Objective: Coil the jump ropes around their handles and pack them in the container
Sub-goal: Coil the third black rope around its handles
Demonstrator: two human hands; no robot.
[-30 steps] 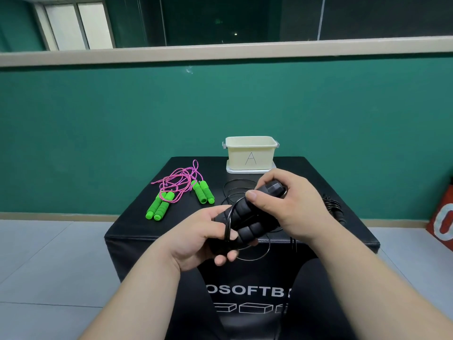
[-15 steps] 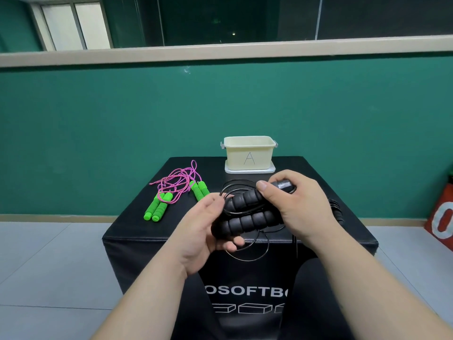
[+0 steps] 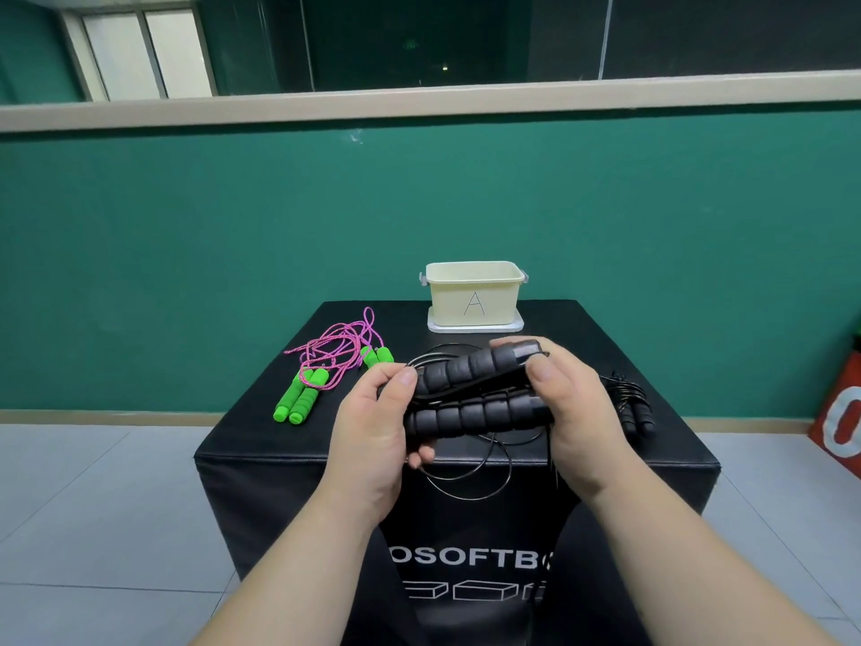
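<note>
- Left of the container and nearer to you, a green-handled jump rope (image 3: 303,398) lies on the bench (image 3: 261,440). Its pink cord is in a loose tangle and none of it is wound on the handles.
- In front of the container, your left hand (image 3: 372,431) grips the left ends of the two black handles (image 3: 470,394). The thumb lies on top and the fingers (image 3: 421,456) are curled under them.
- The black handles lie side by side, raised above the bench in front of the container. Thin black cord (image 3: 470,487) hangs in loops beneath them and over the bench's front edge.
- The container (image 3: 473,296), cream with an "A" on its front, stands on a white tray (image 3: 475,325) at the far edge of the bench. Its lid is off, and you cannot see into it from this angle.
- Your right hand (image 3: 573,403) is clamped on the right ends of the handles, with its fingers (image 3: 505,342) wrapped over the far side.
- Right of the container and nearer to you, a coiled black jump rope (image 3: 633,403) rests on the bench.
</note>
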